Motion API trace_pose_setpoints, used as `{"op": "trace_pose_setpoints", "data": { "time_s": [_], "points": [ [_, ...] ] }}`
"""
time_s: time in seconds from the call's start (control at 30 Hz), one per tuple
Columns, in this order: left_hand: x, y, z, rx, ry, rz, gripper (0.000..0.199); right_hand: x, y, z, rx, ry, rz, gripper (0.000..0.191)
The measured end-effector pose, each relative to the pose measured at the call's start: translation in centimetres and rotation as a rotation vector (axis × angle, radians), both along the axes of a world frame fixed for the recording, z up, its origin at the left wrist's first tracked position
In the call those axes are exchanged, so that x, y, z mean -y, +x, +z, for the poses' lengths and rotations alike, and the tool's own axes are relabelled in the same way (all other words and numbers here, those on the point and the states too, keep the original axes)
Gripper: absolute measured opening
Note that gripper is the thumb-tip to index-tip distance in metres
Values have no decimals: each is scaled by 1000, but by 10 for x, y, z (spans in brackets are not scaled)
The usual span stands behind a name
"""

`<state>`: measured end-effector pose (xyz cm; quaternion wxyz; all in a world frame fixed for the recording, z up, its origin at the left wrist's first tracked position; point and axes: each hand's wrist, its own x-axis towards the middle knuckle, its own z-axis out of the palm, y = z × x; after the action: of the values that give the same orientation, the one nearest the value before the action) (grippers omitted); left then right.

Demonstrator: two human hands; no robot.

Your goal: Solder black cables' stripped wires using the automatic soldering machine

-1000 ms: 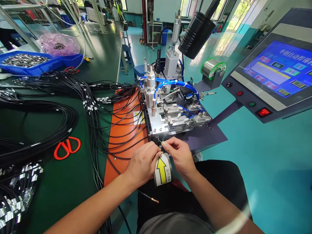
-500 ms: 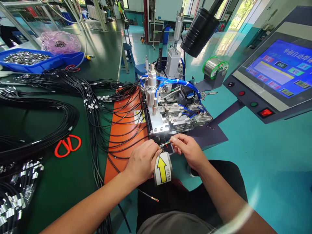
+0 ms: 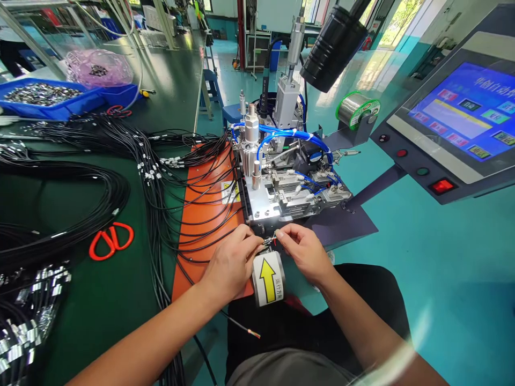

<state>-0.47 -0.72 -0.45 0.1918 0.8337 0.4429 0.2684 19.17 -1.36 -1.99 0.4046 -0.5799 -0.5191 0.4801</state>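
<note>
My left hand [image 3: 231, 261] is closed, thumb and fingertips pinching a black cable [image 3: 267, 242] close to its stripped end. Thin coloured wires [image 3: 275, 237] come out of that end, a red one among them. My right hand [image 3: 304, 251] pinches the wires' tips, just to the right of my left fingertips. Both hands work at the front edge of a metal bench machine [image 3: 277, 198]. Right below the fingers is a white cylinder [image 3: 268, 279] with a yellow arrow label. Another grey cable end [image 3: 253, 333] with bared coloured wires hangs over my lap.
Black cables [image 3: 155, 214] run in bundles across the green table [image 3: 137, 289] and an orange plate [image 3: 201, 214]. Orange-handled scissors [image 3: 111, 241] lie at left, beyond them a blue tray [image 3: 48, 110] of metal parts. A control screen [image 3: 462, 115] and a solder spool [image 3: 357, 110] stand at right.
My right hand has moved slightly left and down, closer to my left fingertips, and less of the coloured wires shows between them. My left hand has shifted slightly left.
</note>
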Motion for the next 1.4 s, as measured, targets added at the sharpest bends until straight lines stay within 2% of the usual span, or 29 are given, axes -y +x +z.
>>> {"op": "trace_pose_setpoints", "data": {
  "time_s": [0.27, 0.7, 0.93, 1.4],
  "points": [
    [0, -3, -2, -39, -33, 2, 24, 1, -8, -9, -13, -28, -47, 32],
    [1, 0, 0, -73, -6, 31, 24, 1, -10, -9, 28, -23, -53, 31],
    [2, -1, -4, -106, 20, 49, 28, 2, -12, -11, 16, -25, -64, 31],
    [2, 0, -2, -257, 72, 74, 27, 4, -14, -17, -17, -46, -84, 33]
  ]
}}
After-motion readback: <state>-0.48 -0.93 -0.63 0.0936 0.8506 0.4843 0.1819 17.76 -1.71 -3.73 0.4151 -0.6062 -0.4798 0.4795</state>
